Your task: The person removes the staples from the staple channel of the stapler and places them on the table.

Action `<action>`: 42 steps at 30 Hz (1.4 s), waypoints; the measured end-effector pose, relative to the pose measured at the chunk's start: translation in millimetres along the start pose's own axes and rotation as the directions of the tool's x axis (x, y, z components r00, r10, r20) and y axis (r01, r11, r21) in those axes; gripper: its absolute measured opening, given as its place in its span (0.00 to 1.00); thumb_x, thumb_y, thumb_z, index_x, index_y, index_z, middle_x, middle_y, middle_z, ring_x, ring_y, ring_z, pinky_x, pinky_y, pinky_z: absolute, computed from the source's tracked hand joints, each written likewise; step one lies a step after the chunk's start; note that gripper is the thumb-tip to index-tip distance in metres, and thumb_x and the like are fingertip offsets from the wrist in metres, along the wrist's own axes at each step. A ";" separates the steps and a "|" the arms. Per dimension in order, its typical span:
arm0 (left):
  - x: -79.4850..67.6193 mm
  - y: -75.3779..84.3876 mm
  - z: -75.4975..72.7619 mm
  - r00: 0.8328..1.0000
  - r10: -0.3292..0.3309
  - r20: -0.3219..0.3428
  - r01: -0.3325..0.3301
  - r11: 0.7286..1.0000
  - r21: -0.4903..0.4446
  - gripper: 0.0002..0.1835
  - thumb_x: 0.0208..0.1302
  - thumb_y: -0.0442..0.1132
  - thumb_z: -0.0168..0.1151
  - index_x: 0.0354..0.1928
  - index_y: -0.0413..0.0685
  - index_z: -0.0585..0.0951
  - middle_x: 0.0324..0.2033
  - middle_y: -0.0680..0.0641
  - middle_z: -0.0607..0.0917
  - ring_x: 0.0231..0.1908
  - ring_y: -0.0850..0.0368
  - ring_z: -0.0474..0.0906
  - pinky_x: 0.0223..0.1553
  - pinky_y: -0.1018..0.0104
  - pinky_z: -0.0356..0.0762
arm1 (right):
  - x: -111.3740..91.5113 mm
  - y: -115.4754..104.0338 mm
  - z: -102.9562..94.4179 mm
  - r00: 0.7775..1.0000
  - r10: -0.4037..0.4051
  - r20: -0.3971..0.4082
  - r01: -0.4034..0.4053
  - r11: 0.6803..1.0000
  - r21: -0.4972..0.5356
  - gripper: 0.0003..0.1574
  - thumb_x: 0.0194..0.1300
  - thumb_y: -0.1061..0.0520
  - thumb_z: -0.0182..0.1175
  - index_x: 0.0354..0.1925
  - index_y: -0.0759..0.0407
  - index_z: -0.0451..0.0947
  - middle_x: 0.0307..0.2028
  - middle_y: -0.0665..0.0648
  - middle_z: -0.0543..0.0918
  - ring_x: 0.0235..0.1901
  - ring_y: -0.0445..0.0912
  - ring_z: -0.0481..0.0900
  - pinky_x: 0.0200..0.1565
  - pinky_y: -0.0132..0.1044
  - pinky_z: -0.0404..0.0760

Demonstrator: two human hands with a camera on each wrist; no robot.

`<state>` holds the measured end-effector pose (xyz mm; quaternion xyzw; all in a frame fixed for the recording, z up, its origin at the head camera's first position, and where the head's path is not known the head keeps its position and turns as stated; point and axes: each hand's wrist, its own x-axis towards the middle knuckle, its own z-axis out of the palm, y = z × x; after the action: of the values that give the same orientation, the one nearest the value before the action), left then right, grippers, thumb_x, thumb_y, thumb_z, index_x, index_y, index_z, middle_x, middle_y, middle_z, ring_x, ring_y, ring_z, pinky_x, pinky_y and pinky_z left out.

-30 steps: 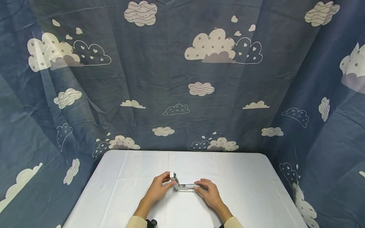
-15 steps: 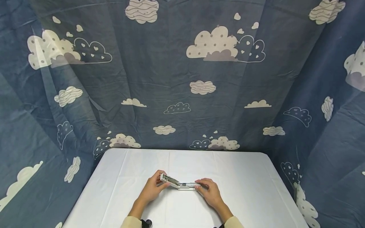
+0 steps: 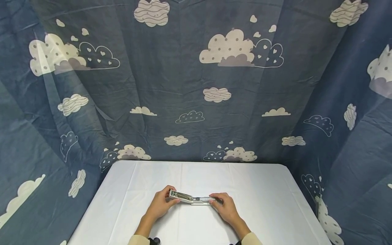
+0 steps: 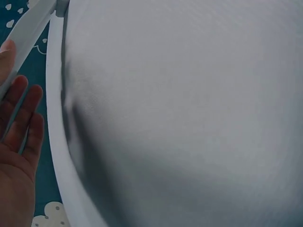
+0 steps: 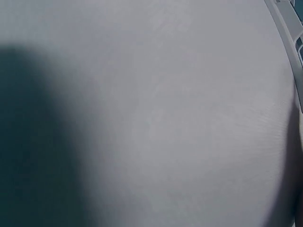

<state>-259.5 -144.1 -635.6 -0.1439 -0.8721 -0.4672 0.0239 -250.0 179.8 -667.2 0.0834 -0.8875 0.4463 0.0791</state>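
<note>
At the far left, the dark blue backdrop (image 3: 180, 80) printed with pale clouds rises close beside the slanting left edge of the white-covered table (image 3: 263, 194). A broad stretch of cloth lies between that edge and the left hand (image 3: 159, 204), giving it room sideways. The left hand pinches the outer end of the raised arm of a white stapler (image 3: 187, 199) between thumb and fingers; in the left wrist view, a pale strip passes between them. The stapler sits near the table's middle, spread at its hinge: the left part tilts up from the cloth, metal workings showing, while the right part lies low and level. Behind it, white cloth runs to the straight far edge, where the backdrop stands like a wall. The right hand (image 3: 226, 207) grips the stapler's right end, thumb on the near side, fingers over the top, covering that end from sight. Both forearms, in cream sleeves (image 3: 251, 239) with black bands (image 3: 155, 241) at the wrists, cross the near side and flank the stapler. Farther right, another wide stretch of cloth reaches the slanting right edge, bounded by more backdrop.
</note>
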 end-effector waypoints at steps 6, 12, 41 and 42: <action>-1.4 15.2 1.9 0.999 0.046 -0.014 -0.043 0.986 0.162 0.32 0.56 0.58 0.76 0.60 0.55 0.79 0.56 0.50 0.86 0.59 0.47 0.82 0.62 0.42 0.78 | -0.8 -0.4 -1.2 0.998 0.051 0.037 -0.050 0.998 -0.044 0.15 0.64 0.44 0.71 0.48 0.44 0.88 0.46 0.46 0.88 0.49 0.45 0.80 0.58 0.50 0.79; 4.1 44.5 13.5 0.984 0.175 -0.034 -0.153 0.929 0.337 0.39 0.51 0.60 0.80 0.64 0.57 0.78 0.61 0.53 0.83 0.63 0.51 0.79 0.63 0.46 0.77 | -2.3 2.0 -1.1 0.996 0.083 0.046 -0.081 0.996 -0.039 0.15 0.63 0.45 0.72 0.48 0.44 0.88 0.37 0.44 0.83 0.38 0.38 0.72 0.43 0.33 0.74; 20.2 52.9 68.0 0.978 0.205 0.032 -0.199 0.879 0.434 0.06 0.59 0.49 0.77 0.38 0.62 0.89 0.42 0.59 0.90 0.45 0.58 0.86 0.49 0.58 0.84 | -2.3 -0.4 4.6 0.999 0.033 0.012 -0.032 0.999 -0.035 0.17 0.64 0.46 0.71 0.50 0.47 0.87 0.28 0.44 0.73 0.27 0.38 0.65 0.31 0.29 0.66; 20.2 53.0 68.7 0.978 0.205 0.028 -0.196 0.877 0.438 0.06 0.59 0.49 0.77 0.37 0.62 0.89 0.42 0.59 0.90 0.45 0.58 0.86 0.49 0.58 0.84 | -2.3 -0.4 4.8 0.999 0.034 0.011 -0.033 0.999 -0.037 0.17 0.65 0.46 0.71 0.50 0.47 0.87 0.28 0.44 0.73 0.27 0.38 0.65 0.31 0.29 0.65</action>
<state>-257.9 -55.4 -627.9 -0.2198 -0.9348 -0.2552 0.1125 -248.0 175.9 -670.2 0.0695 -0.8973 0.4305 0.0681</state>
